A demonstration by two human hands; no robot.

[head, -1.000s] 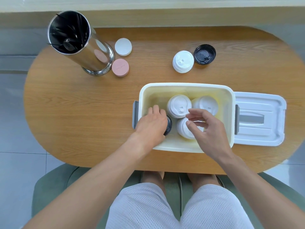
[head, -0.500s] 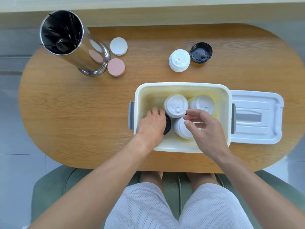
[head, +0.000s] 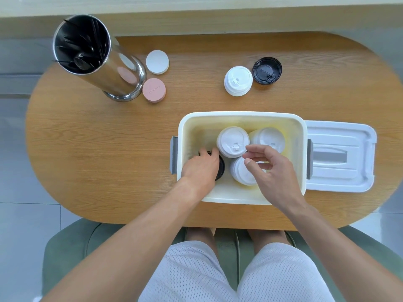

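Head view. Little has moved since the earlier frame: both hands stay inside the open bin (head: 239, 115), in nearly the same places. The left hand (head: 201, 168) covers the black-lidded cup (head: 220, 168) at the bin's front left, its fingers curled down around the lid, seemingly to seat the cup upright beside its neighbours. The right hand (head: 274, 171) hovers over the front white-lidded cup (head: 239, 173) with thumb and fingers apart, gripping nothing and probably ready to steady it. Of the black-lidded cup only a glossy arc of dark rim shows past the knuckles. The bin lid (head: 340, 155) lies on the desk (head: 109, 160) just to the right, leaving the bin free for packing.
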